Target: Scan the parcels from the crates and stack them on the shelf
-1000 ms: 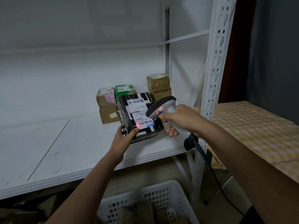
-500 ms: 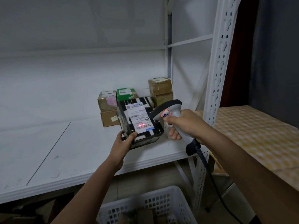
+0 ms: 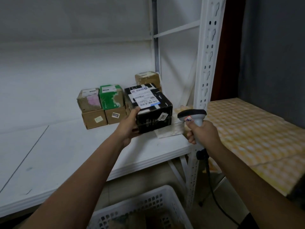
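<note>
The scan was over: the red line that had lain across the label half a second earlier was gone, and the grey handheld barcode scanner with its black cap (image 3: pixel 192 115) had swung off to the right of centre frame, clear of the parcel. The right hand (image 3: pixel 203 132) kept its fingers wrapped tight round the scanner's grip, the black cable trailing down towards the lower right.

The black square parcel with white stripes and a white shipping label (image 3: pixel 148 105) had gone forward and up, out over the white metal shelf (image 3: pixel 66 149) at centre frame. The left hand (image 3: pixel 129 123) held it by the near left corner, thumb up on the top edge, fingers curled under. Whether its base was touching the shelf I could not tell; it looked low, close to landing.

It sat just right of the green-and-brown taped carton (image 3: pixel 111 96) and in front of the tall brown cardboard box (image 3: pixel 147 78), with the pink-patched brown carton (image 3: pixel 89 100) further left. By my read, that meant the scan had registered and stacking was under way, in a spot beside the row.

The white perforated plastic crate (image 3: pixel 143 209) at the bottom of the frame held more parcels, so the job looked far from finished
</note>
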### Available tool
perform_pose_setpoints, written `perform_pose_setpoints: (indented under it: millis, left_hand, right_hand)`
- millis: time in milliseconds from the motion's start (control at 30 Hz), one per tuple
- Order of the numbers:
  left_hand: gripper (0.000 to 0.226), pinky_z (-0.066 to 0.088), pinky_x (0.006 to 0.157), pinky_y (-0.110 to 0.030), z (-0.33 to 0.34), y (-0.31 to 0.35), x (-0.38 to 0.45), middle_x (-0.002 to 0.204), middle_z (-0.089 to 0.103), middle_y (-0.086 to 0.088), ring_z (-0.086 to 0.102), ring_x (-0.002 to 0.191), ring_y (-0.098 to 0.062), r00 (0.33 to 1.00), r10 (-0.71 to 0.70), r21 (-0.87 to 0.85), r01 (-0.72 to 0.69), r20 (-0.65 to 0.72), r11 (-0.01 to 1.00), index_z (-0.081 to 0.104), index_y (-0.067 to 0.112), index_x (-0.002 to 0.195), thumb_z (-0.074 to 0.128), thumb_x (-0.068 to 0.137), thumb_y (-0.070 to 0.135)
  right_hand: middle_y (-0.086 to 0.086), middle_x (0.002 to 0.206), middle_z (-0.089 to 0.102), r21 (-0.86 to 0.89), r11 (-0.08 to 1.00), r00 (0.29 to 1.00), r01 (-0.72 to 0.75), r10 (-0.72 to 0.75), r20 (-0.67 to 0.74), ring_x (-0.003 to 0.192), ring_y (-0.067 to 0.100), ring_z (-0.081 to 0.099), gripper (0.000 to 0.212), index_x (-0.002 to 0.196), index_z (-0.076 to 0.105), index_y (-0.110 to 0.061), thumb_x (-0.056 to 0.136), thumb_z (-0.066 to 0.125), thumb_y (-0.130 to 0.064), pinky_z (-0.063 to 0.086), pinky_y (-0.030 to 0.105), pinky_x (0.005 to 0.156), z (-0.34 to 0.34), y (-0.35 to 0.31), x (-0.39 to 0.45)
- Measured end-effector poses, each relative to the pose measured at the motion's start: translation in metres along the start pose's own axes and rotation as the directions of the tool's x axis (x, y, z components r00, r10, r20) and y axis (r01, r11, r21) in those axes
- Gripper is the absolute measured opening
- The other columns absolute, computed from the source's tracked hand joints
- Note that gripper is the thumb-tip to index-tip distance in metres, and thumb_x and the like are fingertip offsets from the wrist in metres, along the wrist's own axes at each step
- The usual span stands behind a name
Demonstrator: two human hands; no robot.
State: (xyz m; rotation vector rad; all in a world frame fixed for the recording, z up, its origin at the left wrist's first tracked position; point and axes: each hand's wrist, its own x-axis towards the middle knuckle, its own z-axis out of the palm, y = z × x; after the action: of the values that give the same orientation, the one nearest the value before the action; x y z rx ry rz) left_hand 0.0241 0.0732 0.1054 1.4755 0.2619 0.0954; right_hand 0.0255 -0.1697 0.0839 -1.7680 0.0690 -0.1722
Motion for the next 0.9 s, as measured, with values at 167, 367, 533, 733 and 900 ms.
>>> perform_pose_setpoints:
  millis: [167, 367, 533, 733, 900]
  left_hand:
    - [0.034, 0.059, 0.085, -0.044, 0.043, 0.020, 0.046, 0.096, 0.066, -0.007, 0.063, 0.085, -0.020, 1.000, -0.027, 0.079, 0.026, 0.013, 0.997, 0.063, 0.021, 0.100, 0.049, 0.098, 0.051]
    - [0.064, 0.058, 0.080, -0.059, 0.062, 0.016, 0.099, 0.131, 0.056, -0.012, 0.063, 0.097, -0.031, 0.999, -0.050, 0.274, 0.047, 0.003, 0.960, 0.030, 0.029, 0.151, 0.047, 0.095, 0.055]
    - [0.069, 0.048, 0.098, -0.061, 0.068, 0.015, 0.116, 0.151, 0.039, -0.015, 0.050, 0.126, -0.040, 0.996, 0.086, 0.506, -0.071, -0.007, 0.859, 0.018, 0.040, 0.155, 0.030, 0.094, 0.069]
    - [0.073, 0.048, 0.105, -0.049, 0.071, 0.005, 0.093, 0.154, 0.022, -0.019, 0.046, 0.130, -0.044, 0.945, 0.267, 0.856, -0.291, 0.188, 0.428, 0.031, 0.040, 0.150, 0.067, 0.088, 0.052]
    - [0.069, 0.048, 0.100, -0.047, 0.084, 0.004, 0.102, 0.150, 0.027, -0.018, 0.053, 0.122, -0.041, 0.906, 0.376, 0.912, -0.308, 0.194, 0.272, 0.035, 0.031, 0.151, 0.068, 0.091, 0.043]
  right_hand:
    - [0.003, 0.049, 0.062, 0.030, 0.999, 0.999, 0.040, -0.040, -0.011, 0.041, 0.018, 0.057, 0.032, 0.071, 0.064, -0.006, 0.092, 0.068, -0.029, 0.044, 0.026, 0.045, -0.003, 0.012, 0.011]
    - [0.005, 0.056, 0.066, -0.025, 0.998, 0.999, 0.053, -0.053, -0.004, 0.046, 0.018, 0.063, 0.036, 0.076, 0.067, -0.004, 0.091, 0.067, -0.037, 0.049, 0.026, 0.047, -0.005, 0.021, 0.016]
    - [0.005, 0.056, 0.067, -0.039, 0.998, 0.999, 0.052, -0.052, 0.002, 0.045, 0.018, 0.063, 0.034, 0.080, 0.068, -0.002, 0.092, 0.066, -0.034, 0.048, 0.025, 0.046, -0.006, 0.026, 0.018]
    - [0.003, 0.057, 0.068, -0.029, 0.999, 0.999, 0.043, -0.043, -0.004, 0.044, 0.017, 0.063, 0.033, 0.083, 0.069, -0.002, 0.092, 0.066, -0.034, 0.048, 0.025, 0.046, -0.007, 0.033, 0.017]
    - [0.003, 0.057, 0.068, -0.041, 0.998, 0.999, 0.054, -0.054, 0.001, 0.045, 0.016, 0.064, 0.033, 0.083, 0.069, -0.003, 0.092, 0.065, -0.034, 0.049, 0.025, 0.047, -0.008, 0.029, 0.014]
